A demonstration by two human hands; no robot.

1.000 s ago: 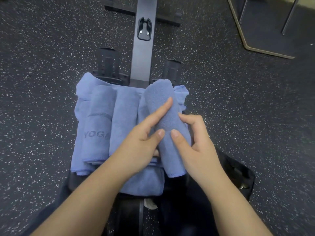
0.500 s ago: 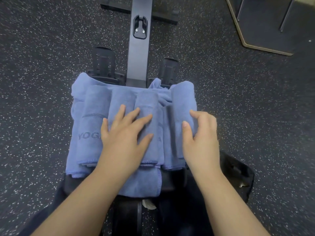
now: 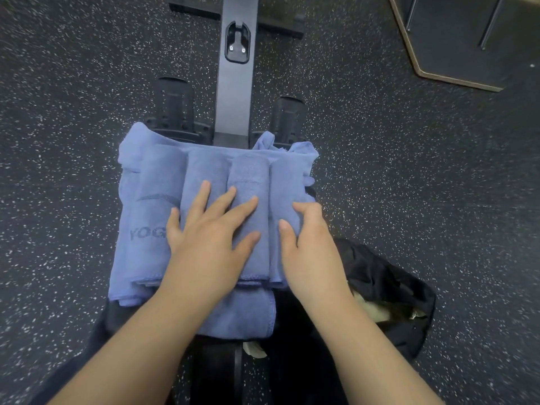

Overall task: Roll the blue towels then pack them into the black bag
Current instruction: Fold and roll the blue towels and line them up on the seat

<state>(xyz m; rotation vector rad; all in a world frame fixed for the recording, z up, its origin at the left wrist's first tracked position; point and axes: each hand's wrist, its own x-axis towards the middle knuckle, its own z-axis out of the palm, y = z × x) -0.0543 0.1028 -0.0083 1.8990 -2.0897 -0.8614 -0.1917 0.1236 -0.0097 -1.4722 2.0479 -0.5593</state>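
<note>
Several rolled blue towels lie side by side on a flat blue towel (image 3: 248, 314) spread over a dark bench seat. The leftmost roll (image 3: 152, 217) carries grey "YOG" lettering. My left hand (image 3: 210, 238) lies flat with spread fingers across the two middle rolls (image 3: 248, 176). My right hand (image 3: 306, 244) curls over the rightmost roll (image 3: 285, 182), thumb on its inner side and fingers over its outer side. The black bag (image 3: 388, 287) sits open on the floor at the lower right, right of my right forearm.
A dark machine rail (image 3: 236, 83) with two black footrests (image 3: 175, 109) runs away from the towels. Speckled dark rubber floor lies all around. A wood-edged platform (image 3: 455, 80) with metal legs stands at the upper right.
One second ago both hands held a roll tilted above the pile. That roll now lies at the right end of the row; my left hand has flattened onto the middle rolls.
</note>
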